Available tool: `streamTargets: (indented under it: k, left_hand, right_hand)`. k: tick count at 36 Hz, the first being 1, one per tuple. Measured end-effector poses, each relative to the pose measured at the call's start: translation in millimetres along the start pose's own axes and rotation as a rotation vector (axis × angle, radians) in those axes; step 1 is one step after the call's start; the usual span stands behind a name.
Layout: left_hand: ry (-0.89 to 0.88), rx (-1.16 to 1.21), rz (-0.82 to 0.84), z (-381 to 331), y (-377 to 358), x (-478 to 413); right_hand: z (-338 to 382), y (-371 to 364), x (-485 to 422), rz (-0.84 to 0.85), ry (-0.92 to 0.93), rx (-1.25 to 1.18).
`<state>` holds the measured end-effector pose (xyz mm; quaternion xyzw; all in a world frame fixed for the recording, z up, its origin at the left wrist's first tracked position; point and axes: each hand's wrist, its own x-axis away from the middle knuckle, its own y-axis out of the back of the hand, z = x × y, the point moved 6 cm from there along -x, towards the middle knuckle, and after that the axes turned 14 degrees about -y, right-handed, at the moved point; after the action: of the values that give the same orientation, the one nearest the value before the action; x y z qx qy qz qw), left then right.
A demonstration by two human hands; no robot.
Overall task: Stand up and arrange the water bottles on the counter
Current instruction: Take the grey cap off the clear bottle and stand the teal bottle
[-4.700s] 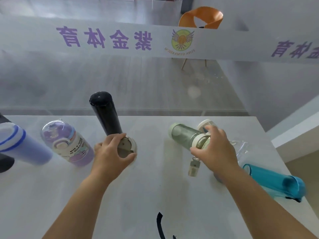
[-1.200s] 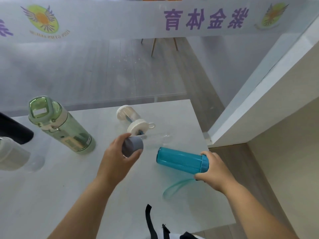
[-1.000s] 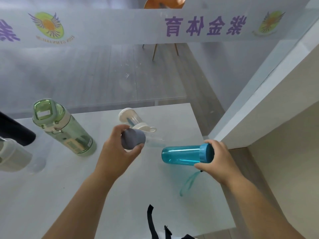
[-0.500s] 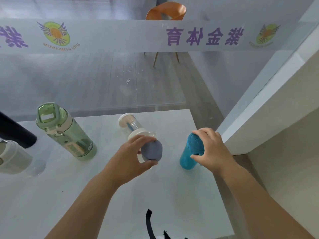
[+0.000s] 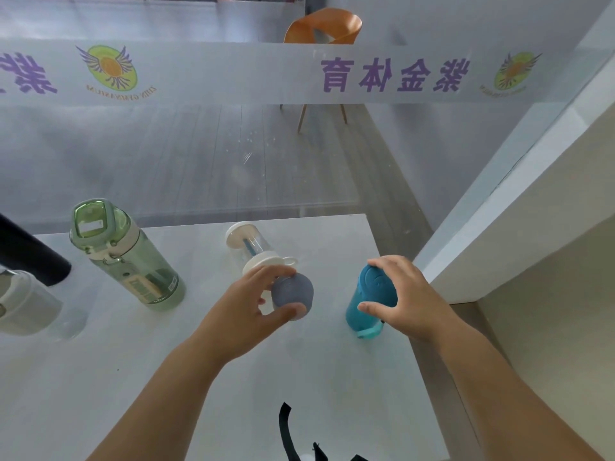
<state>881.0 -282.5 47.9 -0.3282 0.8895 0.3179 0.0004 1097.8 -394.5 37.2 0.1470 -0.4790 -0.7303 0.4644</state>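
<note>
A teal bottle [image 5: 367, 302] stands upright near the counter's right edge, and my right hand [image 5: 401, 294] grips its lid from above. My left hand [image 5: 248, 309] holds the grey-capped bottle [image 5: 293, 294] by its top; its clear body is mostly hidden under the cap. A small clear bottle with a white lid [image 5: 251, 249] lies on its side just behind my left hand. A green bottle [image 5: 133, 264] stands to the left. At the far left edge are a black bottle [image 5: 31, 256] and a whitish bottle [image 5: 25, 302].
The white counter [image 5: 116, 377] ends at a glass partition [image 5: 199, 144] behind and at a right edge beside a white wall ledge [image 5: 499, 234]. A black strap [image 5: 286, 430] hangs at the bottom. An orange chair [image 5: 324, 28] stands beyond the glass.
My right hand has lifted the teal bottle from lying on its side to standing upright. My left hand brought the grey-capped bottle up and slightly right.
</note>
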Motion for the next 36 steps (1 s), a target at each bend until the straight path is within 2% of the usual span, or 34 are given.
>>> streamTargets:
  k: [8,14,17,20,23,26,30,36]
  left_hand:
    - [0.044,0.007,-0.013,3.8,6.5,2.7]
    - [0.102,0.124,-0.063,15.6,19.1,-0.9]
    - [0.140,0.048,-0.078,27.0,30.8,-8.5]
    - [0.167,-0.222,0.021,47.1,39.9,-18.2]
    - [0.195,-0.440,0.210,71.5,37.8,-26.8]
    - [0.143,-0.601,0.386,95.1,27.3,-37.2]
    - [0.024,-0.712,0.534,113.3,10.4,-51.2]
    - [-0.099,-0.809,0.597,127.6,-5.1,-66.8]
  right_hand:
    - [10.3,9.1,-3.1,0.011,-0.013,0.015]
    - [31.6,25.7,-13.0,-0.049,0.020,0.056]
    - [44.5,29.3,-22.7,-0.046,0.040,0.096]
    - [57.2,28.2,-36.0,-0.004,0.046,0.153]
    - [65.3,22.6,-50.6,0.097,0.009,0.224]
    - [70.0,15.7,-64.5,0.205,-0.047,0.292]
    - [73.6,7.1,-82.0,0.289,-0.101,0.396]
    - [72.3,-3.0,-102.5,0.331,-0.165,0.497]
